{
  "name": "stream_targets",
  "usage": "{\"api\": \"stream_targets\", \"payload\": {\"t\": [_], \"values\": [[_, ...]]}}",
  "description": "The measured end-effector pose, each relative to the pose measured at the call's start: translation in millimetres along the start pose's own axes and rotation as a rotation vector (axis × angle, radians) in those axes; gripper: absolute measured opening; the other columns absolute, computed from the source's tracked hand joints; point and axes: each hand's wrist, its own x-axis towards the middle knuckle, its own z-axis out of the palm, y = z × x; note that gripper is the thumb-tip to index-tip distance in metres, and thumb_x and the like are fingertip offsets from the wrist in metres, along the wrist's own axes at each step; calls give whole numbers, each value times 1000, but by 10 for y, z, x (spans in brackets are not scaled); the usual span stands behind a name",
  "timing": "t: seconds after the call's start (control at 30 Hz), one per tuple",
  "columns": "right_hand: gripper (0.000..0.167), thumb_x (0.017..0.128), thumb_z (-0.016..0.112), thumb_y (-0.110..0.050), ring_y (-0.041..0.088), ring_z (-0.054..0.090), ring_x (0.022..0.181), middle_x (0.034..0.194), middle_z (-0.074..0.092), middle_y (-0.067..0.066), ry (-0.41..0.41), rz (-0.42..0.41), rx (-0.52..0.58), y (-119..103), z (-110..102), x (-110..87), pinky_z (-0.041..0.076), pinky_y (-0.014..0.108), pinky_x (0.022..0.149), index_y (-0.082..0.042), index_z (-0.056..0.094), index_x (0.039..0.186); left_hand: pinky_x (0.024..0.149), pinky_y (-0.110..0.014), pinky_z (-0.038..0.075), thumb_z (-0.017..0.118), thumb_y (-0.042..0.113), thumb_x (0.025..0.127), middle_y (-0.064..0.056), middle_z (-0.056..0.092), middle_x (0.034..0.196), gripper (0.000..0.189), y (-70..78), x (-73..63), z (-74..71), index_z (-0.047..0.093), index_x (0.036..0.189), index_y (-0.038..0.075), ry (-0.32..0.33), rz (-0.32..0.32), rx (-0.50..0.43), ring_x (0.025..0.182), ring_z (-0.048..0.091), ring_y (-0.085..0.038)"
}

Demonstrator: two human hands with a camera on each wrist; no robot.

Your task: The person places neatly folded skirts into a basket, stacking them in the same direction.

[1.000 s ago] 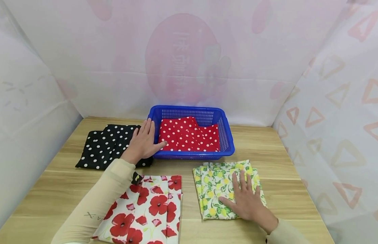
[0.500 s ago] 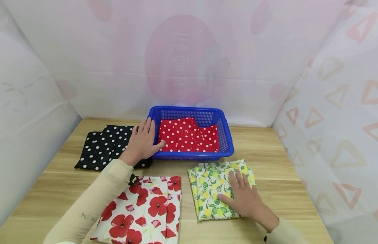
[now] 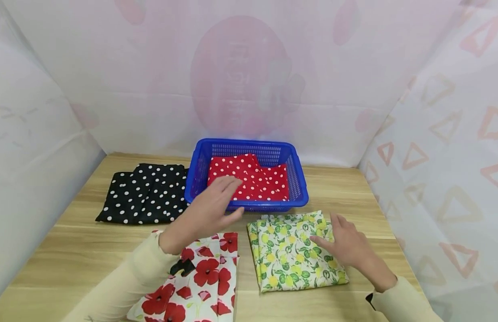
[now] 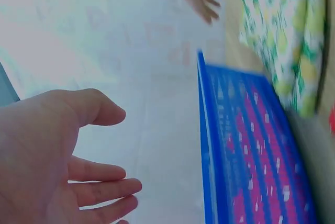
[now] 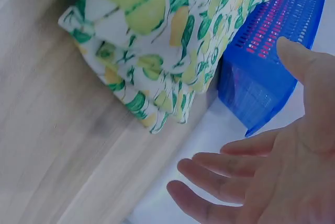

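Note:
My left hand (image 3: 206, 212) hovers in front of the blue plastic basket (image 3: 265, 206), fingers loosely extended and holding nothing. Inside the basket lies a folded red cloth with white dots (image 3: 269, 185). My right hand (image 3: 349, 246) is held at the right side of a folded lemon-print cloth (image 3: 289, 255), its thumb over the cloth. In the right wrist view the fingers (image 5: 214, 185) are spread and grip nothing, apart from the lemon-print cloth (image 5: 178, 30). Under my left forearm lies a folded white cloth with red poppies (image 3: 208, 273), partly hidden.
A folded black cloth with white dots (image 3: 146, 194) lies left of the basket, close to its side. The wooden table (image 3: 353, 188) is enclosed by printed white sheets (image 3: 249, 80) at the back and sides.
My left hand has left the basket's left side and moved right and nearer. The lemon-print cloth shifted slightly left under my right hand, which then came off it to the right.

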Motion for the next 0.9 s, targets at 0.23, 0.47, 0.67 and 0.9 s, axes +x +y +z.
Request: {"api": "stream_targets", "payload": {"t": [0.23,0.47,0.67,0.9], "values": [[111,98,56,-72,64,48,134,151,43,46,-80,53,5,137,9,60,48,76,101,17,27,157,111,-46,56,71,34,99,-12,63,147,59,195,-86,205,58,147,3,-166,-115,-164,137,62,-29],[105,94,56,-78,44,65,105,129,58,38,-118,102,48,288,131,94,58,63,86,17,53,138,85,-40,65,72,23,97,-16,72,119,42,128,-89,658,67,130,-3,-261,-342,-342,95,68,-22],[95,94,60,-76,30,60,90,116,61,29,-79,121,92,352,213,111,55,48,70,14,62,125,47,-27,41,69,22,95,-5,55,69,19,93,-71,922,62,90,5,-397,-478,-459,50,49,-15],[69,93,70,-64,16,43,62,73,48,5,-66,139,244,351,255,142,38,29,55,5,63,100,44,-26,27,79,31,91,5,36,53,43,129,63,1073,51,64,13,-458,-552,-513,45,33,-13]]}}
